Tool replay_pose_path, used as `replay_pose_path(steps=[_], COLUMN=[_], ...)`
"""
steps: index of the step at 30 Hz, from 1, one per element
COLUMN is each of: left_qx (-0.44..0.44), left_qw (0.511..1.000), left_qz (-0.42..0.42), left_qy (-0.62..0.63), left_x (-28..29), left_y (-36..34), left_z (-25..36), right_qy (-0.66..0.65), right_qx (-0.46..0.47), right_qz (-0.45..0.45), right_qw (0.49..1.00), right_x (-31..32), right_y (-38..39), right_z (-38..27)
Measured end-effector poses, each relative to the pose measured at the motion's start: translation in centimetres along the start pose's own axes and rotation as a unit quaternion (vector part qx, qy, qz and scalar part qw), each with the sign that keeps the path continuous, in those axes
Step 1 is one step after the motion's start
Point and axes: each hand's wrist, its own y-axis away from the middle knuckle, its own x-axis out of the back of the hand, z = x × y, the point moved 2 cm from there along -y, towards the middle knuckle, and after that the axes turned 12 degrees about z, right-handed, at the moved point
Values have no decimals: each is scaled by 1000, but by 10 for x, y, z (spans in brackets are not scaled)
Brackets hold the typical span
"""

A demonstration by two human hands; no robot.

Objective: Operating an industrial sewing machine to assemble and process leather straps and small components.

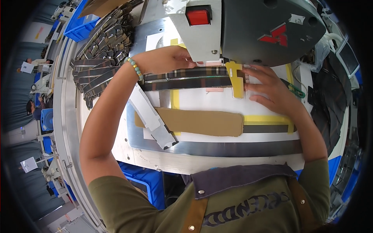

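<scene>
A dark striped fabric strip with a zipper point(182, 79) lies across the white work surface, under the front of a grey sewing machine head point(268, 31). My left hand point(169, 60), a beaded bracelet at its wrist, reaches over the strip's left part. Its fingers are curled together at the far edge, fingertips partly hidden by the machine, and look closed on the strip. At the strip's right end stands a yellow flat template piece point(236, 79). My right hand point(268, 87) is open beside it, fingers spread and fingertips at the piece's right edge.
A brown cardboard strip point(202, 122) and a slanted white metal bar point(152, 116) lie nearer me. Similar zippered strips are heaped in a pile point(108, 42) at left. Green-handled snips point(294, 89) rest right of my hand, before dark fabric point(332, 101). A blue crate point(79, 25) stands far left.
</scene>
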Motion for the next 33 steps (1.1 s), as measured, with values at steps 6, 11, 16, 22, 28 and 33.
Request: replay_pose_path(steps=[6,11,16,22,28,33], left_qx=[-30,-26,-25,-32,-13,31], left_qw=[999,998,999,996,964,962], left_qz=[15,-12,-11,65,250,236], left_qy=[-13,54,43,58,84,136], left_x=[-5,-9,-8,-29,-62,-51], left_y=[-6,-10,-12,-3,18,18], left_z=[4,10,9,8,6,-13], right_qy=[7,-10,-19,-24,-44,-60], right_qx=[10,-2,2,-4,1,32], right_qz=[3,0,11,24,56,89], right_qw=[1000,1000,1000,999,997,994], right_x=[-1,0,2,0,-9,-16], right_y=[1,1,-1,0,4,6], right_z=[2,2,-2,1,9,12])
